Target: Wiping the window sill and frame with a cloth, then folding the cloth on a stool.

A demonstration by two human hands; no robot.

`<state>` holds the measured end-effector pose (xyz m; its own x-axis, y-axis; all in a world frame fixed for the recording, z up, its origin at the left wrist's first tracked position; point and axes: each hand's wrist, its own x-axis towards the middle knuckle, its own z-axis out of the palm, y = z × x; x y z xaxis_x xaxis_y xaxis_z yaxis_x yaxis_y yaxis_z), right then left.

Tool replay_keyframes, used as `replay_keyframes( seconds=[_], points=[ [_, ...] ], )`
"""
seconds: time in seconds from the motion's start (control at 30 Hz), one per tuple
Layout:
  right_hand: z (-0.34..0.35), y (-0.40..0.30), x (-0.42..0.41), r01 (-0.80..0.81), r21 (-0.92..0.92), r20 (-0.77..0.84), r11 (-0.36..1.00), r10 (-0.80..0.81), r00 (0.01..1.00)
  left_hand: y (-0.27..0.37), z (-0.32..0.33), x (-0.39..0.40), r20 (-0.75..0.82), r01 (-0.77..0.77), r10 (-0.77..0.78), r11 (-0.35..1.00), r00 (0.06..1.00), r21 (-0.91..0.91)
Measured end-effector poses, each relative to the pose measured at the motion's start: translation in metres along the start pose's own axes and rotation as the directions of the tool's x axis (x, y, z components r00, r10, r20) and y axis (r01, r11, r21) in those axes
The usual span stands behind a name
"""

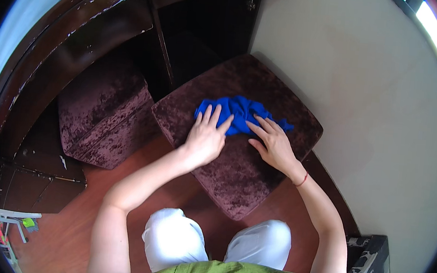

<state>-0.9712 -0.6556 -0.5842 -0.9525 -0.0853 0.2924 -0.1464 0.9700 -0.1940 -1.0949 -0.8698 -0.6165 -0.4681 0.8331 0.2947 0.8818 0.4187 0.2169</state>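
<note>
A crumpled blue cloth (240,109) lies on top of a square, dark maroon velvet ottoman (234,177). My left hand (207,135) rests with spread fingers on the cloth's left part, its palm over the near side of the seat. On the right, my right hand (274,143) touches the cloth's near right edge with its fingertips, fingers apart and thumb off to the side. Neither hand is closed around the fabric. A thin red cord bracelet (303,180) circles my right wrist. What lies under the fingers is hidden.
Left of the ottoman stands a second velvet ottoman (107,119), partly under a dark wooden desk (107,21) with chipped edges. A pale wall (361,110) rises close on the right. Reddish wood flooring (80,202) surrounds my knees. A black scuffed box-like piece (371,263) stands at lower right.
</note>
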Motion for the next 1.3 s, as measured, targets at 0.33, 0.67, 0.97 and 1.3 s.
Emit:
replay_keyframes(
  seconds=[0.33,0.67,0.97,1.3],
  points=[
    [0.051,0.113,0.133,-0.072,0.017,-0.228,0.997,0.074,0.971,-0.089,0.062,0.176,-0.232,-0.055,0.029,0.993,0.972,-0.104],
    [0.063,0.139,0.186,-0.283,-0.089,-0.322,0.955,0.242,0.915,-0.102,0.053,0.223,-0.272,-0.11,0.102,0.994,0.957,-0.011],
    [-0.024,-0.004,0.074,-0.004,0.081,-0.074,0.997,0.01,0.997,-0.092,-0.094,0.064,0.163,0.121,-0.017,0.75,0.986,-0.651],
    [-0.175,-0.009,0.063,-0.154,0.431,-0.193,0.889,0.258,0.947,-0.028,-0.256,0.064,0.018,0.07,-0.073,0.816,0.997,-0.574]
  ],
)
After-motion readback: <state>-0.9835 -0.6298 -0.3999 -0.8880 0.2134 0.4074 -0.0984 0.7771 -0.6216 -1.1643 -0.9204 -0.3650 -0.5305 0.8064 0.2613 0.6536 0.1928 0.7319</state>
